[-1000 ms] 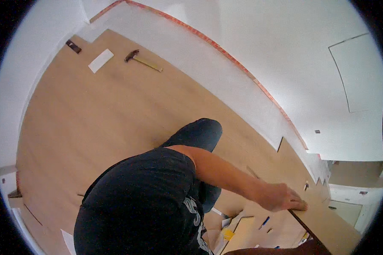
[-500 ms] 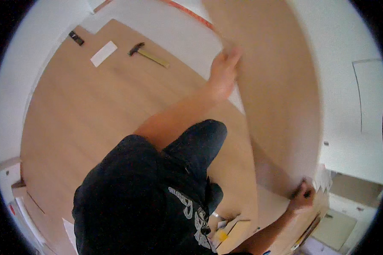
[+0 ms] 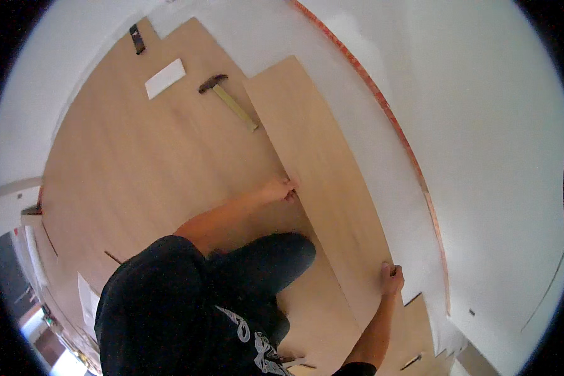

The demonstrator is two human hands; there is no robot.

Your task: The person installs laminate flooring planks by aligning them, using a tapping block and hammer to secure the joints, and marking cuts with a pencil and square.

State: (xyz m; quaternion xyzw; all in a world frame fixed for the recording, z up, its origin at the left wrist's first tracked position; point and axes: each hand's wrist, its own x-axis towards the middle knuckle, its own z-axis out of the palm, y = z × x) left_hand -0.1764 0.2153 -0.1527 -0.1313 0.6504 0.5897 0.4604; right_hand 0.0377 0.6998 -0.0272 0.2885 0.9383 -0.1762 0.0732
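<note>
A light-brown wood floor plank [image 3: 323, 150] lies along the outer edge of the laid wood floor [image 3: 150, 150], its near long side against or very close to the floor's edge. At that near side my left hand [image 3: 281, 189] is closed, its curled fingers on the plank's edge. My right hand [image 3: 392, 279] grips the plank's opposite long edge farther down, thumb and fingers bent over it. Beyond my left hand a claw hammer [image 3: 235, 108] with a yellowish handle lies on the floor. Beside it rests a white rectangular block [image 3: 166, 78].
A small dark tool [image 3: 136, 39] lies near the far left wall. Pale underlay [image 3: 357, 135] runs between the plank and an orange-red strip [image 3: 388, 106] along the right wall [image 3: 482, 125]. My bent knee [image 3: 288, 254] is on the floor. A white sheet [image 3: 88, 299] lies lower left.
The plank has come down from a raised, tilted position to lie beside the laid floor. Both hands have moved with it and stay on its edges. The view has shifted.
</note>
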